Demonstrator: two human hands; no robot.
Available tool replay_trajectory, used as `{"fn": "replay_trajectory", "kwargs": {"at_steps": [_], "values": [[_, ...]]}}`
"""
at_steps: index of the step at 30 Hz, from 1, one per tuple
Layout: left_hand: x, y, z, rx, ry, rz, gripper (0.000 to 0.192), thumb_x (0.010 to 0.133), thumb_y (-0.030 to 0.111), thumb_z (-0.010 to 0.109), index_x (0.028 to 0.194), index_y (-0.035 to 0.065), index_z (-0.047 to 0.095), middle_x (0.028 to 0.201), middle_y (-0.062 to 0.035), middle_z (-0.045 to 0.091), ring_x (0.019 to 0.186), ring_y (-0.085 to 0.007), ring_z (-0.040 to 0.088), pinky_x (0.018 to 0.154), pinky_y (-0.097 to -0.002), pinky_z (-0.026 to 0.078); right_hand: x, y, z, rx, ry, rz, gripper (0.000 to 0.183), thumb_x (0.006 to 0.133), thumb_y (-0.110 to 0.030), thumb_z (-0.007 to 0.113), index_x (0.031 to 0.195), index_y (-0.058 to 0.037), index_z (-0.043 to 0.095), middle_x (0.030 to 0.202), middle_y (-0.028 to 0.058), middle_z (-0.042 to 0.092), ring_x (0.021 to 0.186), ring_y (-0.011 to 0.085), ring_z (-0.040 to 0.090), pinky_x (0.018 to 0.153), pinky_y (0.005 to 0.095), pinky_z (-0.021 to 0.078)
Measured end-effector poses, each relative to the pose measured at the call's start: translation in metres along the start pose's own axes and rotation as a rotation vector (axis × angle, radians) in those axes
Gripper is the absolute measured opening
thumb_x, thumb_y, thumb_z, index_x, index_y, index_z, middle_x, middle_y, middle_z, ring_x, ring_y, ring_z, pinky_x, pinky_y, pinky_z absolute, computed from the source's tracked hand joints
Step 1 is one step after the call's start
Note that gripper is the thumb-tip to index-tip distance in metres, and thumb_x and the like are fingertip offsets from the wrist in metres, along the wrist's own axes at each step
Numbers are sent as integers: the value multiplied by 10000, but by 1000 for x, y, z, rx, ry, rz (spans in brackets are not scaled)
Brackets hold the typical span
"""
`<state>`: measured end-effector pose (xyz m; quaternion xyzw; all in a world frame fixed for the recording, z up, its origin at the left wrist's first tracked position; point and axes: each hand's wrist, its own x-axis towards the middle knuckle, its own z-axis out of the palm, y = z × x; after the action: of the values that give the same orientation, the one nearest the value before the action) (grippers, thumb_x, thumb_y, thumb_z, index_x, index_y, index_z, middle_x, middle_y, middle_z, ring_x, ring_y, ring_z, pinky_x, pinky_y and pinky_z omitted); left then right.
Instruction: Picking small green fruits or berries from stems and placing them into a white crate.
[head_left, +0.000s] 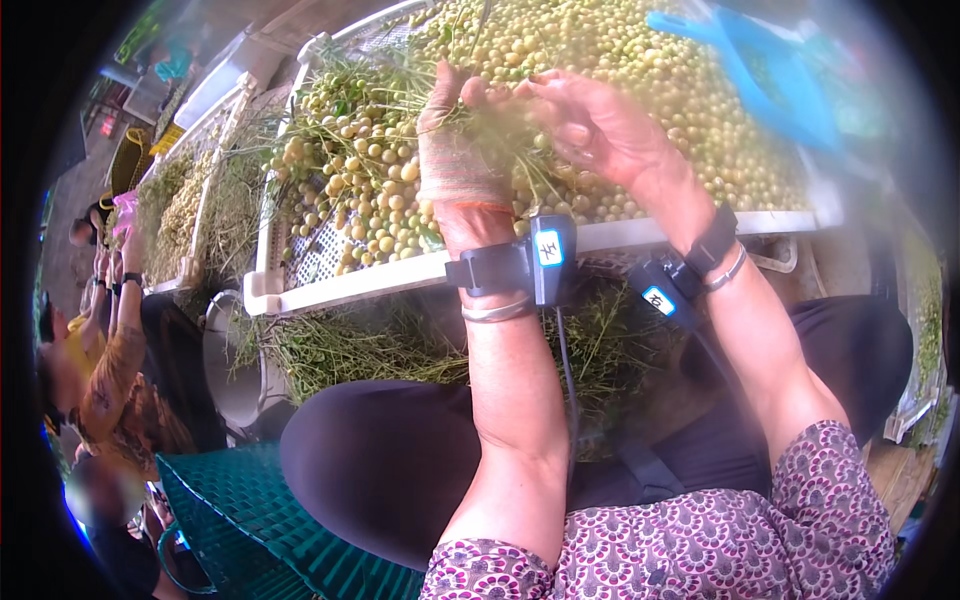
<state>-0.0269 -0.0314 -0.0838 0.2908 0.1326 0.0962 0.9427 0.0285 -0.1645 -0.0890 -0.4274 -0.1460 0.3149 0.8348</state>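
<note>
My left hand (466, 154), in a striped knit glove, grips a bunch of thin green stems (534, 154) above a white plastic tray (352, 286). Close on its right is my bare right hand (611, 127), fingers bent and fingertips near the left thumb at the stems. Haze and blur hide whether those fingertips pinch anything. Small round yellow-green fruits (390, 202) fill much of the tray. At its left side, some are still on stems among leafy sprigs. Both wrists wear black strapped devices and metal bangles.
A blue plastic scoop (780, 82) lies at the tray's far right. Stripped stems (360, 352) are heaped below its near edge. A green woven basket (247, 510) stands by my left knee, near a white bucket (232, 360). Leftward, people (112, 375) sit at another fruit tray (187, 225).
</note>
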Motion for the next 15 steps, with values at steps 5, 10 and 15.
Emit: {"fn": "replay_trajectory", "kwargs": {"at_steps": [5,10,15], "values": [[10,3,-10,-77,-7,85,424,806,508,657,787,105,526,805,-71,527,758,-228,542,690,-359,470,0,0,-15,94,-13,52,104,880,-96,561,964,-58,610,832,10,629,635,81,564,534,192,471],[10,-2,-7,-192,97,123,397,818,489,647,717,130,511,720,-62,514,719,-207,517,652,-335,446,-12,-9,-6,-91,-59,112,111,878,-102,581,979,-66,607,827,0,622,622,56,554,489,135,402],[26,-3,-18,-291,14,66,368,827,468,654,741,143,504,667,7,500,675,-180,506,629,-327,443,-16,8,-1,-439,-89,-103,177,860,-152,648,1004,-52,620,824,-24,627,625,25,539,486,148,400]]}}
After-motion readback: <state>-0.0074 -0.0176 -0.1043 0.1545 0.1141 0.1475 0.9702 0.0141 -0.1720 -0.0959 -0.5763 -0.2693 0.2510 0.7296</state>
